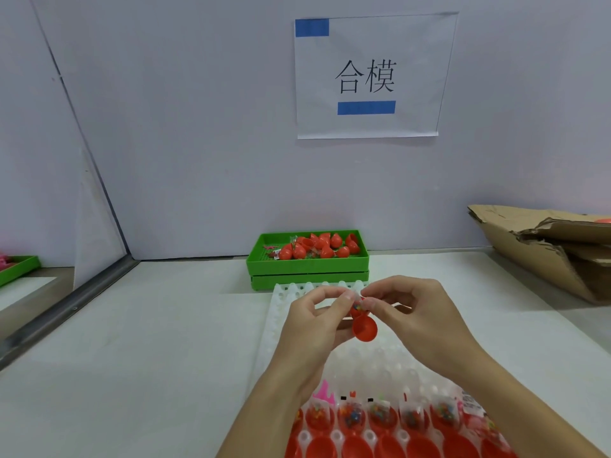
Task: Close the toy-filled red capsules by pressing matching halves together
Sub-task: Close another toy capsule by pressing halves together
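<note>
Both hands are raised above the white egg-crate tray point(281, 300). My left hand point(314, 320) holds an empty red capsule half point(364, 329), its hollow facing me. Just above it, my left fingertips and my right hand point(410, 309) pinch a small clear bag of coloured toy beads point(357, 306); a bit of red shows behind the bag. At the bottom of the view, a row of red halves filled with toy bags point(383, 418) sits in the tray, with a row of empty red halves point(390, 447) in front of it.
A green tray point(307, 264) with several closed red capsules point(319, 249) stands at the back against the wall, stacked on another green tray. Torn cardboard point(545, 242) lies at the right. A metal rail point(66, 312) borders the table at the left.
</note>
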The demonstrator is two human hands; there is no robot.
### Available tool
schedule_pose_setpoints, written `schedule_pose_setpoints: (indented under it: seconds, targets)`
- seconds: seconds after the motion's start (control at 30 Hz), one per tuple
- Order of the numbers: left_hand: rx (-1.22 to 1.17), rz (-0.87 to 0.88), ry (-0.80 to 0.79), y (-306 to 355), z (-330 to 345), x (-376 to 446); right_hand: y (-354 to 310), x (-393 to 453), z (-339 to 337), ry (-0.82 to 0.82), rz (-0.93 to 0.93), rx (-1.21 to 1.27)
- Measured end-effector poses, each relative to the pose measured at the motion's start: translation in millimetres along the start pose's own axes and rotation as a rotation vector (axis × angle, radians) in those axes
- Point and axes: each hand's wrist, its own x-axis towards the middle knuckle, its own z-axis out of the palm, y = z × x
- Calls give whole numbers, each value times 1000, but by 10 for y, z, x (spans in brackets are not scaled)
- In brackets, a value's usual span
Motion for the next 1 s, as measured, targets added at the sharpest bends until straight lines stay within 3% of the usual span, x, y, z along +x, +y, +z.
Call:
schedule_pose_setpoints:
  seconds: [0.23,1.0]
  targets:
    - [47,12,14,-19,-9,-8,-40,-34,-4,-58,-14,-8]
    - [13,61,3,-17,-5,-6,-60,-15,6,-1,31,5]
